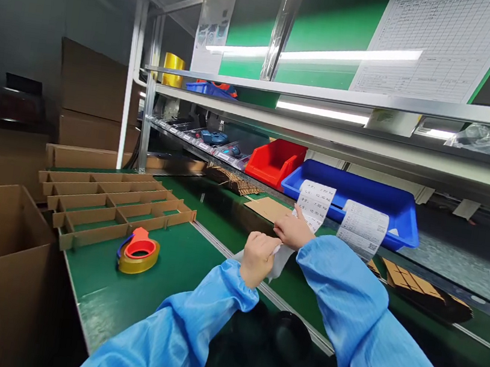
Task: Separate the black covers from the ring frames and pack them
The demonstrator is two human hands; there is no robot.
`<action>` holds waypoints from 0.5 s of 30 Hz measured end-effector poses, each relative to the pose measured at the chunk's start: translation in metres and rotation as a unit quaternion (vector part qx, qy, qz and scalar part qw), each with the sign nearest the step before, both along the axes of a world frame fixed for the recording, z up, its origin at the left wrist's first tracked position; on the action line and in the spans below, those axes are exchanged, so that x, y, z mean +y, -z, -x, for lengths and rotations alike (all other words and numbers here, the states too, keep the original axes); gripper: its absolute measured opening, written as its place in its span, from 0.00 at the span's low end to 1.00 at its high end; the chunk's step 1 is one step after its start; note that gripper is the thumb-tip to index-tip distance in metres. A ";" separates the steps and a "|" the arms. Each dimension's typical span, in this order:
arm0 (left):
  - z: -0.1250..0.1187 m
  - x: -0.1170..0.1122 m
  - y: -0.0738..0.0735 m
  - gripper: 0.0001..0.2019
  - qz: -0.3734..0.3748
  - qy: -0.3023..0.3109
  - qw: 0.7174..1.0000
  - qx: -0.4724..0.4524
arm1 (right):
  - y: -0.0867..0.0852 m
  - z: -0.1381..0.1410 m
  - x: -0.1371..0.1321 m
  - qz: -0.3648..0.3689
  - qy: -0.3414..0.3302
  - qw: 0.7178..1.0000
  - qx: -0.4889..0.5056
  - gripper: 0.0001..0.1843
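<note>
My left hand is closed in a fist, gripping a thin, whitish, crumpled film. Pressed close against it, my right hand pinches the same film near its top. Whether the film is a bag or a sheet I cannot make out. Just behind my right hand hangs a printed label strip, overlapped by a fingertip. Flat on the bench beyond my hands lies a piece of brown cardboard. Below my wrists sit dark round pieces, dim and hard to tell apart.
A cardboard divider grid and a tape dispenser lie on the green bench at left. A red bin and a long blue bin stand at the back, with a second label strip. Open cartons flank the bench.
</note>
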State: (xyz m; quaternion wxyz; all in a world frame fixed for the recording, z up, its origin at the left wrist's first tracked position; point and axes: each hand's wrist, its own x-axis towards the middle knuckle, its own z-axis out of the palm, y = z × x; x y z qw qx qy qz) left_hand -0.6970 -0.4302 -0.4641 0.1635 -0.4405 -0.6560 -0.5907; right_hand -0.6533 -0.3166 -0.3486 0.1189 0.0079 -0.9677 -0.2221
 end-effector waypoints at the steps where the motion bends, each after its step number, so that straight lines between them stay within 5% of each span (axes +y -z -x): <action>1: -0.003 0.001 0.000 0.11 0.003 0.001 1.000 0.004 | 0.001 -0.001 0.003 -0.010 -0.007 1.000 0.007 0.12; 10: -0.008 0.000 -0.008 0.10 0.086 0.042 0.995 -0.010 | 0.017 -0.006 0.021 -0.161 -0.138 0.975 0.065 0.11; 15: -0.040 -0.042 -0.019 0.07 -0.036 0.038 0.984 0.168 | 0.019 -0.019 0.040 -0.147 -0.156 0.975 0.065 0.15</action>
